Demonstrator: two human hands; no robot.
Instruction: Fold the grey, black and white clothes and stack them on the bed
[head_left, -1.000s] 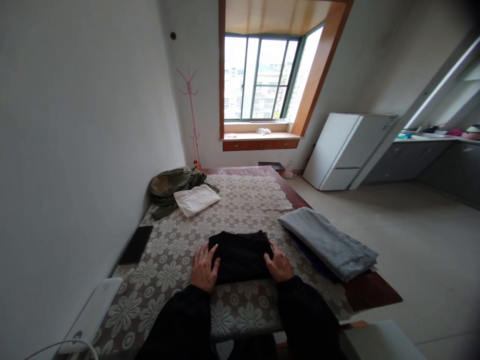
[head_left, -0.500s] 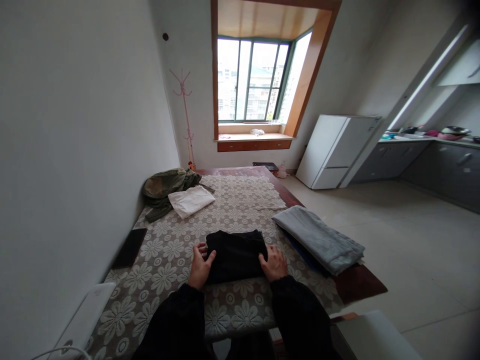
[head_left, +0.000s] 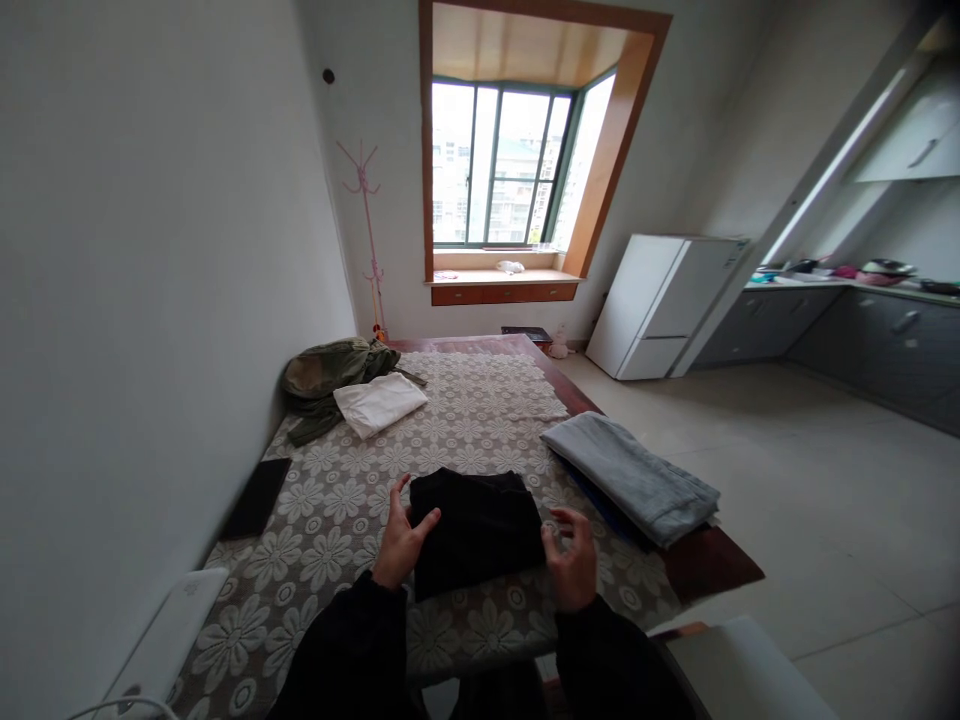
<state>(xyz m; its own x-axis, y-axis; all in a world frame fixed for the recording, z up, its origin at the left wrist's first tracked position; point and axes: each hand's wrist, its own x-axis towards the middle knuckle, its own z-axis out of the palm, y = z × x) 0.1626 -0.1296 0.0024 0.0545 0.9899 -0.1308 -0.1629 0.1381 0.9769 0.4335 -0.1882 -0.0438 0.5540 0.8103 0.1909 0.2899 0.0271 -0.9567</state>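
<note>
A folded black garment (head_left: 474, 527) lies on the flower-patterned lace tablecloth (head_left: 465, 420) right in front of me. My left hand (head_left: 400, 541) rests at its left edge, fingers spread and thumb touching the cloth. My right hand (head_left: 574, 556) hovers just off the garment's right edge, fingers apart and slightly curled, holding nothing. Both arms wear black sleeves.
A folded grey cloth (head_left: 628, 477) lies on something blue at the table's right edge. At the far left are a folded white cloth (head_left: 379, 402) and a crumpled olive garment (head_left: 324, 376). A dark phone (head_left: 256, 497) and a white device (head_left: 161, 640) sit by the wall.
My right hand has lifted off the black garment and drawn back to its right. The left hand has stayed at the left edge. The view has tilted slightly.
</note>
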